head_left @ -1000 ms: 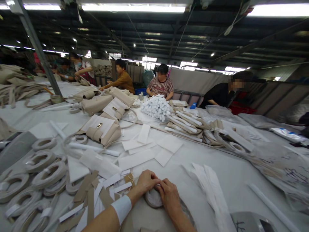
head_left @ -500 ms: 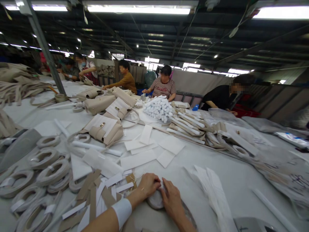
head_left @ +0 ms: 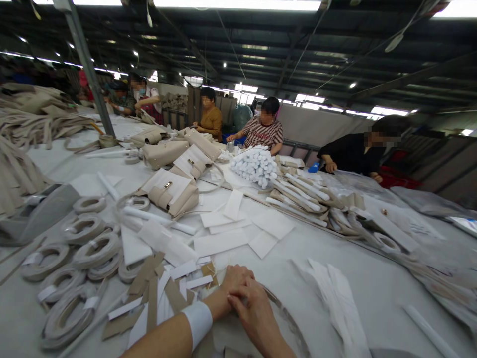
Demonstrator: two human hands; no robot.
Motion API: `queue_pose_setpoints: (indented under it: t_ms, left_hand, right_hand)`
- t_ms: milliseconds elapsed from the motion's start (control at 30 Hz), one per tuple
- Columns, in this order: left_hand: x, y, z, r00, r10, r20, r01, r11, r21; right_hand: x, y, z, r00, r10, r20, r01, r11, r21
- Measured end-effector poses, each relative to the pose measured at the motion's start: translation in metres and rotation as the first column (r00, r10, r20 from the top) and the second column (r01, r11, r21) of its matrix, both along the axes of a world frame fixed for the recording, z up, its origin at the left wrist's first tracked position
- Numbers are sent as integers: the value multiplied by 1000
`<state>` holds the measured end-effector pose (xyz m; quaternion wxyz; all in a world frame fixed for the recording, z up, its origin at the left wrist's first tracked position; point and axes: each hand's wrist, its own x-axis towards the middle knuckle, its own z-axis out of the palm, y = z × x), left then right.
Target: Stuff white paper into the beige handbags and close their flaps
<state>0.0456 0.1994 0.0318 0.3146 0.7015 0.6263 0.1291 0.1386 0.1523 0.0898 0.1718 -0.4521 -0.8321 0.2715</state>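
My left hand (head_left: 235, 279), with a white band (head_left: 199, 320) around the wrist, is closed near the table's front, fingers curled over a coiled strap that the hands hide. My right hand (head_left: 254, 304) lies across it, thumb and fingers pressed together by the left wrist. From behind my right hand a grey-beige strap (head_left: 285, 311) curves right and down over the table. Left of my hands is a pile of beige and white strips (head_left: 164, 293). Farther left lie several coiled straps (head_left: 97, 249) bound with white bands.
Beige handbags (head_left: 169, 191) and flat white sheets (head_left: 219, 242) lie ahead. Beyond them is a stack of white rolls (head_left: 253, 166). Crumpled white sheeting (head_left: 335, 303) and a white tube (head_left: 428, 330) lie to the right. A metal post (head_left: 87, 69) rises at left; several co-workers sit across the table.
My right hand has moved left over my left hand and wrist, and the coil seen between them is now hidden. The view has shifted, so the scene sits slightly farther right.
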Motion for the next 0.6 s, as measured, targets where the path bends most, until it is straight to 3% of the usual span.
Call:
queue_pose_setpoints:
  t_ms: [133,267,400,600]
  left_hand:
    - [-3,-4,1,999,-13,-37,15,999,32]
    - [-5,-6,6,999,-21,-44,23,998,62]
    - [-5,-6,6,999,-12,-52,16,997,82]
    - [-5,0,-8,998,-37,-59,42,995,89]
  right_hand:
    - [0,1,2,995,-85,-45,78,988,-135]
    - [2,-1,-2,988,-153,17,154,977,-145]
    - [6,-3,-7,996,-86,3,85,987,-133]
    - [10,-1,-8,992,-29,-125,11,990,-142]
